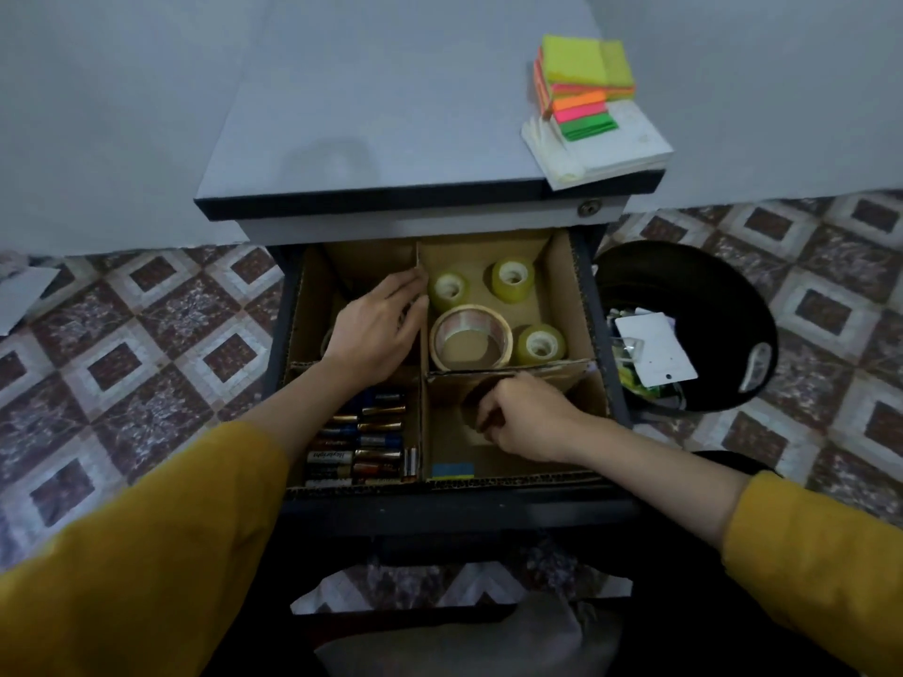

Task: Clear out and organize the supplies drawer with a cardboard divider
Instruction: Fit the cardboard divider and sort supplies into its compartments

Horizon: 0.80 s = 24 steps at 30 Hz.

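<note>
An open drawer (440, 505) below the cabinet top (391, 114) holds a cardboard divider (552, 368) that splits it into four compartments. Three small tape rolls (512, 280) and a large tape roll (503, 334) lie in the far right compartment, batteries (366, 442) in the near left. The left hand (376, 329) reaches into the far left compartment, up against the centre wall; the right hand (527, 417) is in the near right one. On the cabinet top's front right corner, sticky notes (581, 75) sit on a notepad (630, 139). A bin (723, 295) stands on the floor just right of the drawer.
</note>
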{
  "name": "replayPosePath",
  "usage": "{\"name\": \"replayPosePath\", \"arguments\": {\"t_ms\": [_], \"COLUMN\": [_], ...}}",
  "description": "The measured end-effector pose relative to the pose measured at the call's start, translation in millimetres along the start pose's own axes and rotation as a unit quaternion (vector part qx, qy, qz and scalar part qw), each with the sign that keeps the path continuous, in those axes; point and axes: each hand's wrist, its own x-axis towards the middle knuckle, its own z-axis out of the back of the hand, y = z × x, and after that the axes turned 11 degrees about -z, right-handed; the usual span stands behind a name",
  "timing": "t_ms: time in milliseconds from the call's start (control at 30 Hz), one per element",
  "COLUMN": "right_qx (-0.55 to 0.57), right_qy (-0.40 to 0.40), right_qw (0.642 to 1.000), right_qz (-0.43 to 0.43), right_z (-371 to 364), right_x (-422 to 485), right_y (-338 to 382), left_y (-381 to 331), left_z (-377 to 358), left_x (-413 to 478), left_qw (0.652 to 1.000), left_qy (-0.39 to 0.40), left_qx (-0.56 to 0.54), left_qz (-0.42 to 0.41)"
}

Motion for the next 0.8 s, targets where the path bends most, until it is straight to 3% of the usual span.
{"name": "replayPosePath", "arguments": {"t_ms": [167,533,800], "right_qx": [-0.01,-0.04,-0.097], "right_qy": [-0.053,-0.241,-0.32], "right_qw": [0.998,0.969,0.942], "right_qz": [0.039,0.023,-0.038], "right_z": [28,118,170], "right_x": [-26,-53,-40], "right_y": [2,-26,-59], "left_y": [-11,-69,-91], "left_z": [23,75,71], "left_x": [15,79,126], "left_qw": [0.996,0.995,0.998], "left_qy": [0.066,-0.059,-0.033], "left_qx": [0.065,-0.002,0.019], "left_qz": [-0.009,-0.081,-0.058]}}
